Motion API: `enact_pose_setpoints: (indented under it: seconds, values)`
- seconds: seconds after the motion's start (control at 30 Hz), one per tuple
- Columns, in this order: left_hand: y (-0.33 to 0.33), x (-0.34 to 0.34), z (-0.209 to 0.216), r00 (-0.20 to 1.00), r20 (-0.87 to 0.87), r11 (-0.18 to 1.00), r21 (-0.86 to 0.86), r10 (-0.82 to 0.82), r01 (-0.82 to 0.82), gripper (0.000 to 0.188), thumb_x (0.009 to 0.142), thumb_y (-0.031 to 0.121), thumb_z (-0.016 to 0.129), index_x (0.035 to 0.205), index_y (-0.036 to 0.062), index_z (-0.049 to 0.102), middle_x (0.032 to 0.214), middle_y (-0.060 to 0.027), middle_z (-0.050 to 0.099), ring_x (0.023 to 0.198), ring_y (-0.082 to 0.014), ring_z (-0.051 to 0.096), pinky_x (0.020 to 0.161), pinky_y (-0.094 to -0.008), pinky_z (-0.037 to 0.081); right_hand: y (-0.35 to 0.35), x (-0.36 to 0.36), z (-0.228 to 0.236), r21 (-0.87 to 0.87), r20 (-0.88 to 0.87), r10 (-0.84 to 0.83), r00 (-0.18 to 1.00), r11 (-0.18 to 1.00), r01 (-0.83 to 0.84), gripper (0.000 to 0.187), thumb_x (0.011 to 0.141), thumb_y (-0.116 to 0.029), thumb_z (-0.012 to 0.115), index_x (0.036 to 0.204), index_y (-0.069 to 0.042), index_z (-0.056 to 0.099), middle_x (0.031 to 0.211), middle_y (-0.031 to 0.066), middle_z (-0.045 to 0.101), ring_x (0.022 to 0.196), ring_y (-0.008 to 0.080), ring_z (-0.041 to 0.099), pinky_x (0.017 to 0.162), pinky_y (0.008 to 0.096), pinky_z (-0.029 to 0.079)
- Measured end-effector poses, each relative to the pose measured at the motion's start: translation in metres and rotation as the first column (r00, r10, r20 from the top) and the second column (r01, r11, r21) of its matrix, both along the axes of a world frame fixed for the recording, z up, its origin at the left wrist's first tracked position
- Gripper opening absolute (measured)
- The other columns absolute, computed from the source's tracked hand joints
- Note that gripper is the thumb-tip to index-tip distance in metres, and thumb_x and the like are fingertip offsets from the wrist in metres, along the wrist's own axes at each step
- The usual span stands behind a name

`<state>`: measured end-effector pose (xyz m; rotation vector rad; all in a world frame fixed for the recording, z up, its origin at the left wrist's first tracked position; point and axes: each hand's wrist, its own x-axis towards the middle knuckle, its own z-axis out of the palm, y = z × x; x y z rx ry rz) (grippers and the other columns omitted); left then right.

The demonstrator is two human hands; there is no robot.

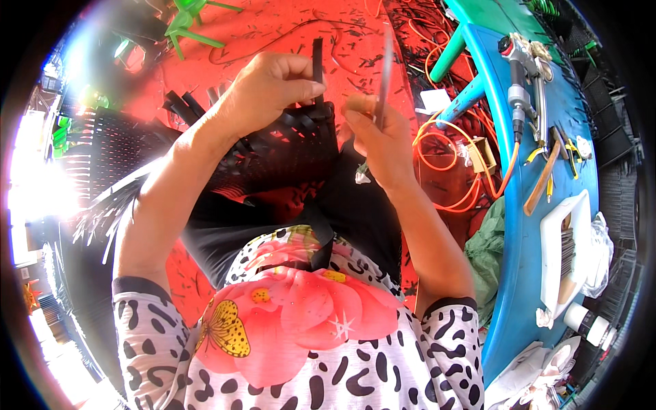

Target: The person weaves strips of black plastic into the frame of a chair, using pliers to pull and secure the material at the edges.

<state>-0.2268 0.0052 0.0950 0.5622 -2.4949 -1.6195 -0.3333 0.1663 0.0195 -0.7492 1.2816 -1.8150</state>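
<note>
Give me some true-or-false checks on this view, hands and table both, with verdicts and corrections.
1. The left hand pinches a black strip. True.
2. The right hand is empty. False: it holds a thin item, too blurred to identify.
3. The white tray sits on the blue table. True.
4. The wooden-handled tool lies inside the white tray. False: it lies outside the tray, on the blue table.
5. The orange hose lies left of the left hand. False: it lies to the right of the right hand.
</note>
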Motion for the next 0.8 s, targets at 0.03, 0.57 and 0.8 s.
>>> enact_pose_setpoints:
  seconds: [0.03,0.57,0.8]
  values:
    - [-0.001,0.000,-0.002,1.000,-0.007,1.000,0.013,-0.014,0.014,0.012,0.086,0.013,0.061,0.083,0.0017,0.063,0.074,0.0009,0.060,0.067,-0.0055,0.053,0.065,-0.0204,0.044,0.001,0.003,-0.002,-0.015,0.054,-0.065,0.996,0.998,0.066,0.014,0.085,-0.008,0.063,0.096,-0.001,0.062,0.068,-0.0020,0.056,0.059,0.0048,0.054,0.052,0.0190,0.038]
    - [0.000,-0.001,0.000,0.998,0.036,0.957,0.287,0.041,-0.050,0.013,0.084,0.016,0.064,0.088,0.0043,0.065,0.077,0.0012,0.062,0.068,-0.0054,0.056,0.066,-0.0190,0.045,0.004,0.018,-0.035,-0.165,-0.228,-0.071,0.971,0.986,0.034,0.018,0.073,0.003,0.070,0.076,-0.003,0.054,0.073,-0.0003,0.044,0.060,0.0070,0.040,0.053,0.0230,0.035]
    - [-0.003,0.001,0.000,0.998,0.049,0.974,0.222,0.036,-0.046,0.012,0.083,0.017,0.065,0.088,0.0055,0.066,0.075,0.0017,0.062,0.068,-0.0042,0.055,0.063,-0.0176,0.043,0.011,0.007,-0.040,-0.192,-0.034,0.138,0.990,0.971,-0.141,0.020,0.076,0.008,0.065,0.085,-0.006,0.054,0.074,-0.0039,0.042,0.063,0.0042,0.037,0.055,0.0216,0.034]
